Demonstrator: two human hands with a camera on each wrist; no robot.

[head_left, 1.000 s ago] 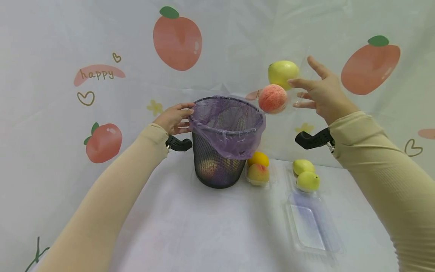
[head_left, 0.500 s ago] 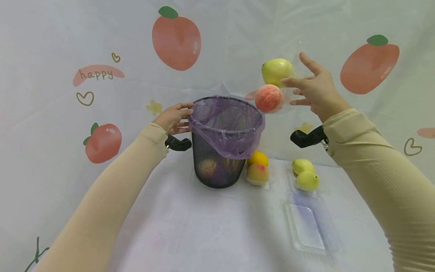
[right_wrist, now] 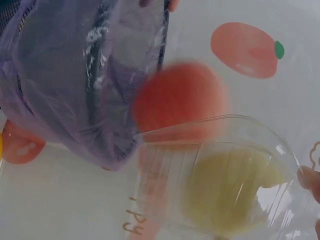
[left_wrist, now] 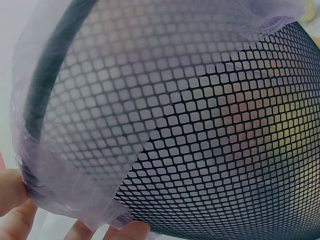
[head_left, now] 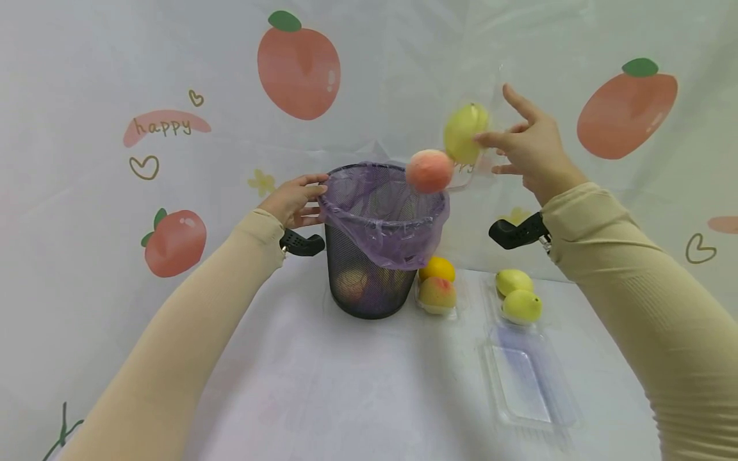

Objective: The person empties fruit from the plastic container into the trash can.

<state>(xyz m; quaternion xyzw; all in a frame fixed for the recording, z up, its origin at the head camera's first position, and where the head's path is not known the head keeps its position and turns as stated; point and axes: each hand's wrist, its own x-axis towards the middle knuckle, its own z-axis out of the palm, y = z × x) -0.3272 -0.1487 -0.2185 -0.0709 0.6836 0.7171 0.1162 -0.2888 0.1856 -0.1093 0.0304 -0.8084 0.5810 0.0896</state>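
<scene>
Right hand (head_left: 533, 150) raised, fingers pinching tilted clear tray (right_wrist: 220, 175); left hand (head_left: 294, 200) gripping bin rim (head_left: 380, 171). Since a second ago: tray tipped further, pink peach (head_left: 429, 171) out of it, now over bin mouth between both hands. Green fruit (head_left: 464, 132) still in tray by right fingertips. More fruit visible through mesh beside left hand.

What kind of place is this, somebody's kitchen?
Probably not a kitchen: it looks like a staged recording set. A fruit-printed backdrop hangs behind a cloth-covered table, and the person's wrists carry black camera mounts.
</scene>
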